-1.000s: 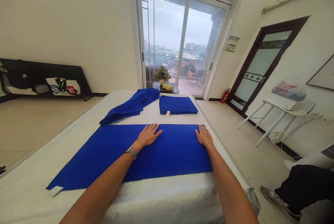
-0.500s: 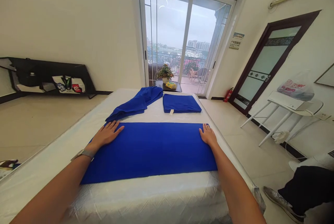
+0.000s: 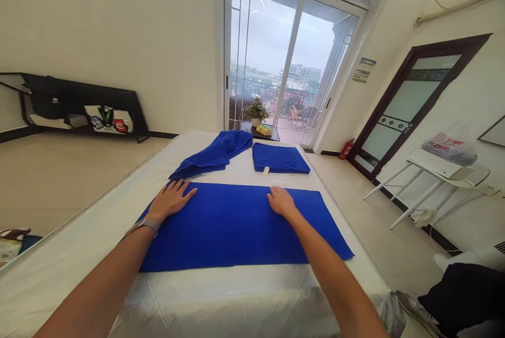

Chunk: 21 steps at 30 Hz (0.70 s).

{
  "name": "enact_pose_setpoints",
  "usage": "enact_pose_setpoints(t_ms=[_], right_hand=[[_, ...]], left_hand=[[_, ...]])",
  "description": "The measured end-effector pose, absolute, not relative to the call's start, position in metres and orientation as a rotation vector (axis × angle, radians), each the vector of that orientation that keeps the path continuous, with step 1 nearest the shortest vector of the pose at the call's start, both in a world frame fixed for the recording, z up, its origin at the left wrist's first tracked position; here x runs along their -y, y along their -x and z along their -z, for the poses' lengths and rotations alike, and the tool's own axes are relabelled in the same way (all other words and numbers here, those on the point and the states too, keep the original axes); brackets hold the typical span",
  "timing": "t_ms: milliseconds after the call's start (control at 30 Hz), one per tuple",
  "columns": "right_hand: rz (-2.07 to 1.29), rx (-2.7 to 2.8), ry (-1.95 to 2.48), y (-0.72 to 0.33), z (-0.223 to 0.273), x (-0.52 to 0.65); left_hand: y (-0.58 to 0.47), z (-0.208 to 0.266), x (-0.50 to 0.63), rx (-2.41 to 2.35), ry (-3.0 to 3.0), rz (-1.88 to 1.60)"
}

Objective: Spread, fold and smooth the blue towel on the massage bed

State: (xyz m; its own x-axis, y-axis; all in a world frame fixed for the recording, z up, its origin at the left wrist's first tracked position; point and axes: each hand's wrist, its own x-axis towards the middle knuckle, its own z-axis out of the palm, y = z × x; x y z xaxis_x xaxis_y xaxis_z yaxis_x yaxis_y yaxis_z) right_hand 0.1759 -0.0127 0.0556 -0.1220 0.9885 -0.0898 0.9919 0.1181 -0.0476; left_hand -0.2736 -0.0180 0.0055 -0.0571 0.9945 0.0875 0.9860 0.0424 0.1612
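A blue cloth (image 3: pixel 236 233), folded into a wide flat strip, lies across the near part of a plastic-covered mattress (image 3: pixel 221 296). My left hand (image 3: pixel 172 202) rests on its far left part with the fingers spread. Flat on the same cloth, right of the middle and by the far edge, is my right hand (image 3: pixel 281 201), its fingers stretched out. Beyond the strip, a loosely bunched blue cloth (image 3: pixel 211 156) lies at the left. A neatly folded blue cloth (image 3: pixel 282 158) with a white tag sits to its right.
A small dark table (image 3: pixel 272 132) with a potted plant (image 3: pixel 256 111) stands past the mattress's far end, before sliding glass doors (image 3: pixel 295 64). At the right are a white stand (image 3: pixel 424 162) with a plastic bag (image 3: pixel 450 143) and a person's dark-clothed leg (image 3: pixel 465 296).
My right hand has moved left along the cloth, from its right edge toward the middle. My left hand stays on the cloth's left part. The whole view has shifted slightly.
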Motion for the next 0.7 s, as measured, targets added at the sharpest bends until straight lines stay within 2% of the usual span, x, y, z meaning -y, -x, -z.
enact_pose_setpoints(t_ms=[133, 267, 700], right_hand=[[0.291, -2.654, -1.887, -0.096, -0.034, 0.018], [0.357, -2.633, -1.915, -0.085, -0.026, 0.016], [0.212, -2.129, -2.354, -0.288, -0.02, 0.02]], left_hand=[[0.274, -0.005, 0.017, -2.241, -2.109, -0.269], [0.273, -0.008, 0.018, -2.248, -2.084, -0.238], [0.275, -0.001, 0.017, -2.26, -2.104, -0.251]])
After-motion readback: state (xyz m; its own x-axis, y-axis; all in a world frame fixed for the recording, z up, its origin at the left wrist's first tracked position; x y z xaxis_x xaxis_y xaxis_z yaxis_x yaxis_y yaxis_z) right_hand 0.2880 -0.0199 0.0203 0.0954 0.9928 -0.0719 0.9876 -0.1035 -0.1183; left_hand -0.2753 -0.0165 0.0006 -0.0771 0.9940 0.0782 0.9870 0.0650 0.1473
